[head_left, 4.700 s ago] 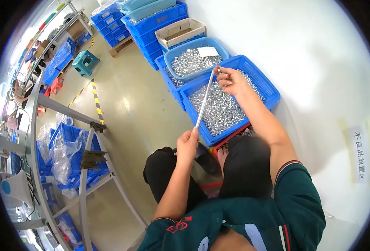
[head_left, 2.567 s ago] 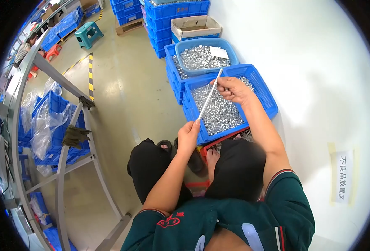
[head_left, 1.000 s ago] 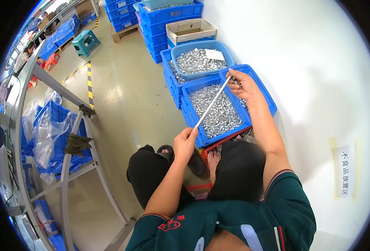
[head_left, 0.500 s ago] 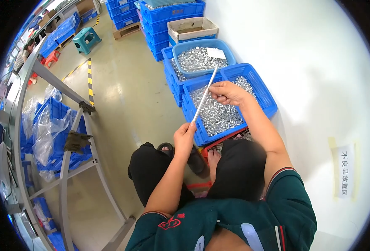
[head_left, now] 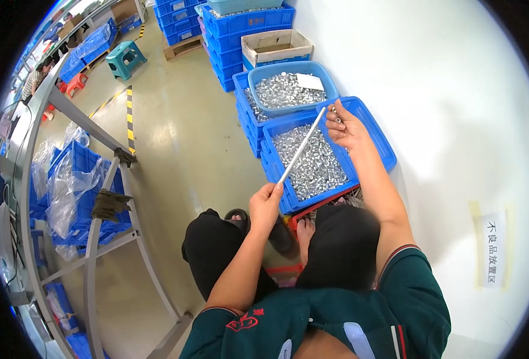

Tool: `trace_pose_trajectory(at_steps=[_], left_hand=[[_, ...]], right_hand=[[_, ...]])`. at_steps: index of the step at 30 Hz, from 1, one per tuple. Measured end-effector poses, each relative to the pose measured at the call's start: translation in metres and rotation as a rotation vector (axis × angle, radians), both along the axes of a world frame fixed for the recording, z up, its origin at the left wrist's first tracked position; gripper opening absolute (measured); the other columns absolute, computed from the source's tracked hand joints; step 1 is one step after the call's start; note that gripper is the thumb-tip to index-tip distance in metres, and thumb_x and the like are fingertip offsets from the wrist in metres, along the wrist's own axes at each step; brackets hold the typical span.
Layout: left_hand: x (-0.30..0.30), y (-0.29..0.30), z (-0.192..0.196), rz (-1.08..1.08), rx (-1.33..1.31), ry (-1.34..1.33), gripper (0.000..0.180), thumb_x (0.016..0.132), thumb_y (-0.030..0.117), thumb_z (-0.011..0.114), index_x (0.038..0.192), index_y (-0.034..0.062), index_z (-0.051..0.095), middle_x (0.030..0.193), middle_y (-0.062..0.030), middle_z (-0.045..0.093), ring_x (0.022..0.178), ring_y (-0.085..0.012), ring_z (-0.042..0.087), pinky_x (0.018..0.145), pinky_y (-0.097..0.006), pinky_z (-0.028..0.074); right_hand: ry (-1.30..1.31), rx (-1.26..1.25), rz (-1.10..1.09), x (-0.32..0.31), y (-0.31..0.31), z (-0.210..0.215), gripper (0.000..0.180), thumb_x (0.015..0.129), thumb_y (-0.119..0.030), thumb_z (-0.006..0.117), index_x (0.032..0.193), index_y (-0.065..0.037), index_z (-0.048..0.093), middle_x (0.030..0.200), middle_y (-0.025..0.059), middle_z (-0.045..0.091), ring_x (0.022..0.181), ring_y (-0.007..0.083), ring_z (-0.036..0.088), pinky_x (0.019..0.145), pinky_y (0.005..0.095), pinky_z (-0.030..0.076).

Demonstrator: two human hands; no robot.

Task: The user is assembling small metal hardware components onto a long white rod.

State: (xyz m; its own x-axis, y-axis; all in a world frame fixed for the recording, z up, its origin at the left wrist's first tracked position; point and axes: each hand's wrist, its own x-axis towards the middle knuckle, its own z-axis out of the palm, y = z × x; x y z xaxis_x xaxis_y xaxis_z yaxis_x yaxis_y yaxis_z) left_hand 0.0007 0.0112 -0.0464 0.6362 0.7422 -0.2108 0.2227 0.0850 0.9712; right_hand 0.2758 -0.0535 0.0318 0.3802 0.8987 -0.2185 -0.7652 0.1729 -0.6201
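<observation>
Teal stool (head_left: 126, 59) near striped tape (head_left: 131, 122)

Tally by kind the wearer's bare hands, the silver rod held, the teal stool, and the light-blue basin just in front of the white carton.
Bare hands: 2 (left hand, right hand)
Silver rod: 1
Teal stool: 1
Light-blue basin: 1
Total: 5

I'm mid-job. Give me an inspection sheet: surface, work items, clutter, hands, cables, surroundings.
Surface: floor; red crate at the blue crate's near edge.
Work items: rod slanting above the blue crate, which holds many metal parts; more in the tub beyond, under a white card.
Clutter: plastic bags at left.
Hands: left hand grips the rod's near end; right hand holds a small part near its far end, contact unclear.
Cables: thin dark cable, far left.
Surroundings: metal frame left, white wall right, stool, co-worker far left.
</observation>
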Motion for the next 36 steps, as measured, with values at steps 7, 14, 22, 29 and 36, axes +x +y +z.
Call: trace_pose_trajectory(at_steps=[7, 14, 22, 29, 36], left_hand=[[0.000, -0.004, 0.000, -0.013, 0.076, 0.018, 0.031, 0.083, 0.033, 0.056, 0.075, 0.0027, 0.059, 0.054, -0.0024, 0.046, 0.052, -0.0090, 0.042, 0.049, -0.028, 0.036], [-0.004, -0.004, 0.021, -0.017, 0.177, 0.193, 0.032, 0.083, 0.034, 0.056, 0.075, 0.0034, 0.059, 0.053, -0.0030, 0.046, 0.051, -0.0100, 0.043, 0.050, -0.028, 0.036], [0.001, -0.006, -0.001, -0.049, -0.058, -0.050, 0.030, 0.082, 0.033, 0.056, 0.076, 0.0037, 0.060, 0.054, -0.0061, 0.050, 0.051, -0.0155, 0.048, 0.051, -0.031, 0.038], [-0.001, -0.003, 0.005, -0.033, 0.035, 0.027, 0.031, 0.084, 0.027, 0.055, 0.068, 0.0012, 0.055, 0.055, 0.0026, 0.043, 0.053, -0.0053, 0.037, 0.048, -0.024, 0.032], [0.003, -0.002, -0.002, -0.061, -0.120, -0.096, 0.031, 0.085, 0.025, 0.055, 0.067, 0.0012, 0.054, 0.055, 0.0040, 0.041, 0.054, -0.0045, 0.035, 0.048, -0.023, 0.030]], right_hand=[[-0.014, -0.074, -0.046, -0.012, 0.004, 0.008, 0.019, 0.077, -0.020, 0.067, 0.073, -0.008, 0.052, 0.060, -0.0004, 0.045, 0.044, 0.0042, 0.036, 0.033, 0.0154, 0.023], [-0.616, -0.381, 0.077, 0.005, -0.012, 0.027, 0.018, 0.076, -0.012, 0.067, 0.072, -0.010, 0.049, 0.060, -0.0060, 0.041, 0.045, 0.0019, 0.033, 0.035, 0.0154, 0.021], [-0.371, -0.240, -0.115, -0.012, 0.005, 0.015, 0.020, 0.075, -0.015, 0.068, 0.073, -0.010, 0.049, 0.057, -0.0043, 0.040, 0.043, 0.0021, 0.033, 0.035, 0.0152, 0.021], [-0.385, -0.192, -0.061, -0.012, -0.001, 0.023, 0.018, 0.078, -0.018, 0.066, 0.079, -0.006, 0.053, 0.062, -0.0016, 0.043, 0.044, 0.0021, 0.034, 0.034, 0.0149, 0.022], [-0.480, -0.132, -0.078, -0.011, -0.002, 0.022, 0.013, 0.083, -0.016, 0.058, 0.086, -0.004, 0.054, 0.064, -0.0012, 0.046, 0.045, 0.0022, 0.035, 0.036, 0.0150, 0.025]])
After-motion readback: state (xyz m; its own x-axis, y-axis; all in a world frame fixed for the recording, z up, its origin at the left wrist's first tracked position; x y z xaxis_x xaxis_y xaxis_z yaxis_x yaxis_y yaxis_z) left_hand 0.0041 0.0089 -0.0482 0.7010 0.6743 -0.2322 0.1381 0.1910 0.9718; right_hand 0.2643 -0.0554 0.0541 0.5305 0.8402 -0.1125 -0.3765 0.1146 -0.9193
